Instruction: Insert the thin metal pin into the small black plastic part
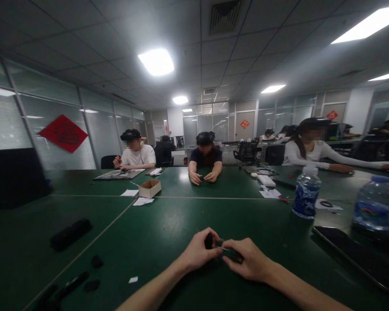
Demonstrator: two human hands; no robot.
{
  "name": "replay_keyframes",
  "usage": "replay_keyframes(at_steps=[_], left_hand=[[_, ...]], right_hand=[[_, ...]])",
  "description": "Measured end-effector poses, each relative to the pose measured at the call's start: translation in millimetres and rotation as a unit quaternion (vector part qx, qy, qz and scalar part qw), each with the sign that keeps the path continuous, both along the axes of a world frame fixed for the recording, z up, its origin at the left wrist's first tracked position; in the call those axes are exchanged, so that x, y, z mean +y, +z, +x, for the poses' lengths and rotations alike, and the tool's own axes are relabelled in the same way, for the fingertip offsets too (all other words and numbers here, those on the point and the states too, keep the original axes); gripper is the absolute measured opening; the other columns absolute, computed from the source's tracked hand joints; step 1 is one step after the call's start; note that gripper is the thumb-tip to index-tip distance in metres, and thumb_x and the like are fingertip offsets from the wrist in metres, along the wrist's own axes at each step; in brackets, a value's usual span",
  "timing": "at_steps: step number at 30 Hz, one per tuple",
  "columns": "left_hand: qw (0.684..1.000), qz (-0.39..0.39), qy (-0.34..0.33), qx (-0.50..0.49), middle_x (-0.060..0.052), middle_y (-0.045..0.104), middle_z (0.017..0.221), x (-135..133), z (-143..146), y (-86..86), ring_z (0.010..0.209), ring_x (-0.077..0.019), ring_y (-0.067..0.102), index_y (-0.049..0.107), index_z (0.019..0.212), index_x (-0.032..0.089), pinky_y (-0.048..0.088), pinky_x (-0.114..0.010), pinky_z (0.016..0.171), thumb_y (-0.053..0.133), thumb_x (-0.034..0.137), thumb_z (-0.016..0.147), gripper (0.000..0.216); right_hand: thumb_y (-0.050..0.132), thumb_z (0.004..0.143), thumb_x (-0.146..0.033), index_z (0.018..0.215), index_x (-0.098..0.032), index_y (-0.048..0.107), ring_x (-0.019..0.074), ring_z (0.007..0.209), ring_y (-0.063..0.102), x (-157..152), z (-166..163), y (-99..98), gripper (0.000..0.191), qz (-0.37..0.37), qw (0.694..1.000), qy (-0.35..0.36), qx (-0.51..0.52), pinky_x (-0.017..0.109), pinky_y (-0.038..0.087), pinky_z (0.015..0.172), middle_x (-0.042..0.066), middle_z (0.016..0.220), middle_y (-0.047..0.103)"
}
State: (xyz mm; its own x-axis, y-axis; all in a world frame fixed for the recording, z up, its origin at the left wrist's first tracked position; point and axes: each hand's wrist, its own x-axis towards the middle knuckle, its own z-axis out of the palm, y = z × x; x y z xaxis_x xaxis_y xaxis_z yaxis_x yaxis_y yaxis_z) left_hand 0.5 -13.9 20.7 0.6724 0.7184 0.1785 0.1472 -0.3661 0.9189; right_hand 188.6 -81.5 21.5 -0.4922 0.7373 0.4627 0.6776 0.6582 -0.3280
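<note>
Tabletop (168,224), dark green and glossy, spreads across the scene, and at its near side, just about the middle, the person's two bare hands are close together. The left hand (197,250) curls its thumb and fingers around a small black piece (209,241), pinching it. The right hand (251,261), just to the right, has its thumb and fingers bent inward, pinching a thin metal rod (226,249) that points left toward the left hand's fingertips; whether the rod touches the black piece cannot be told. At the near left lie a white scrap (133,280), two dark fragments (97,261) and, farther left, a long black case (70,234). On the near right a phone (353,255) lies flat, with a blue-labelled bottle (306,196) and a blue-capped bottle (374,207) upright beyond it. Toward the far left an open box (150,188) stands beside white papers (143,201). Across the table, a co-worker in a dark top (205,157) holds both hands low over the far side; others in white tops sit at the far left (138,154) and far right (300,151).
</note>
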Motion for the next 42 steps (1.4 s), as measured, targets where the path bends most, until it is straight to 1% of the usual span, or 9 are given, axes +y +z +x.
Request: replay_keyframes(at_steps=[6, 10, 14, 20, 23, 27, 32, 37, 42], left_hand=[[0.999, 0.028, 0.013, 0.021, 0.003, 0.051, 0.072, -3, 2, 1.4, 0.066, -0.0108, 0.045, 0.058, 0.088, 0.015, 0.034, -0.023, 0.061, 0.073, 0.033, 0.065, 0.033], [0.999, 0.034, 0.008, 0.02, 0.003, 0.051, 0.073, 0, 2, -1.7, 0.067, -0.0112, 0.046, 0.058, 0.089, 0.015, 0.035, -0.022, 0.06, 0.073, 0.029, 0.063, 0.033], [0.999, 0.029, 0.0, 0.017, 0.003, 0.052, 0.074, 2, 1, -4.0, 0.068, -0.0114, 0.048, 0.058, 0.091, 0.016, 0.036, -0.023, 0.062, 0.072, 0.026, 0.064, 0.032], [0.999, 0.036, 0.005, 0.03, 0.002, 0.052, 0.076, -1, 0, -0.5, 0.069, -0.012, 0.048, 0.058, 0.092, 0.016, 0.037, -0.024, 0.062, 0.072, 0.029, 0.065, 0.033], [0.998, 0.041, 0.009, 0.041, 0.002, 0.052, 0.076, -2, 1, 1.3, 0.069, -0.0118, 0.048, 0.059, 0.092, 0.016, 0.037, -0.024, 0.062, 0.072, 0.031, 0.066, 0.033], [0.998, 0.039, 0.007, 0.039, 0.002, 0.052, 0.077, -1, 1, -0.4, 0.068, -0.0119, 0.047, 0.059, 0.093, 0.016, 0.036, -0.024, 0.062, 0.07, 0.034, 0.067, 0.033], [0.999, 0.013, 0.007, 0.039, 0.002, 0.052, 0.076, 2, 2, -5.6, 0.067, -0.0117, 0.046, 0.059, 0.093, 0.016, 0.036, -0.024, 0.061, 0.07, 0.037, 0.067, 0.036], [0.999, 0.005, 0.006, 0.034, 0.003, 0.051, 0.074, 2, 4, -6.8, 0.067, -0.011, 0.045, 0.058, 0.092, 0.015, 0.035, -0.023, 0.061, 0.072, 0.032, 0.064, 0.036], [0.999, -0.008, 0.001, 0.031, 0.003, 0.051, 0.072, 3, 4, -6.0, 0.066, -0.0107, 0.046, 0.058, 0.092, 0.015, 0.036, -0.023, 0.06, 0.071, 0.027, 0.064, 0.034]], right_hand=[[0.044, 0.088, -0.026, 0.098, -0.015, 0.061, 0.0124, 0.057, 0.058, 0, -1, -0.9, 0.022, 0.034, 0.999, 0.011, -0.034, 0.022, 0.042, 0.056, 0.004, 0.071, 0.066], [0.046, 0.086, -0.026, 0.097, -0.016, 0.061, 0.0117, 0.055, 0.058, -2, -3, 5.4, 0.021, -0.001, 0.999, 0.0, -0.034, 0.021, 0.042, 0.053, 0.003, 0.072, 0.066], [0.048, 0.085, -0.025, 0.098, -0.017, 0.062, 0.0124, 0.058, 0.06, -2, -5, 9.7, 0.022, -0.043, 0.998, -0.014, -0.044, 0.021, 0.045, 0.055, 0.004, 0.077, 0.068], [0.047, 0.086, -0.023, 0.098, -0.016, 0.062, 0.0133, 0.064, 0.063, 0, -3, 3.4, 0.021, -0.029, 0.998, -0.02, -0.056, 0.021, 0.046, 0.058, 0.005, 0.082, 0.069], [0.046, 0.086, -0.021, 0.099, -0.014, 0.061, 0.0145, 0.067, 0.063, 1, -3, 1.2, 0.021, -0.004, 0.997, -0.021, -0.075, 0.022, 0.047, 0.06, 0.006, 0.083, 0.068], [0.044, 0.087, -0.02, 0.1, -0.014, 0.061, 0.0152, 0.065, 0.063, 0, -3, 0.3, 0.022, 0.033, 0.995, -0.02, -0.094, 0.024, 0.047, 0.059, 0.007, 0.081, 0.068], [0.043, 0.088, -0.018, 0.097, -0.014, 0.06, 0.0142, 0.065, 0.064, 2, -3, -3.2, 0.02, 0.075, 0.99, -0.008, -0.116, 0.023, 0.046, 0.06, 0.006, 0.08, 0.068], [0.043, 0.087, -0.015, 0.095, -0.013, 0.058, 0.0137, 0.063, 0.063, 4, -2, -8.8, 0.016, 0.145, 0.978, -0.002, -0.148, 0.024, 0.043, 0.058, 0.005, 0.076, 0.067], [0.042, 0.087, -0.014, 0.089, -0.014, 0.055, 0.013, 0.059, 0.061, 4, -3, -7.8, 0.014, 0.169, 0.971, 0.002, -0.17, 0.024, 0.04, 0.055, 0.003, 0.072, 0.065]])
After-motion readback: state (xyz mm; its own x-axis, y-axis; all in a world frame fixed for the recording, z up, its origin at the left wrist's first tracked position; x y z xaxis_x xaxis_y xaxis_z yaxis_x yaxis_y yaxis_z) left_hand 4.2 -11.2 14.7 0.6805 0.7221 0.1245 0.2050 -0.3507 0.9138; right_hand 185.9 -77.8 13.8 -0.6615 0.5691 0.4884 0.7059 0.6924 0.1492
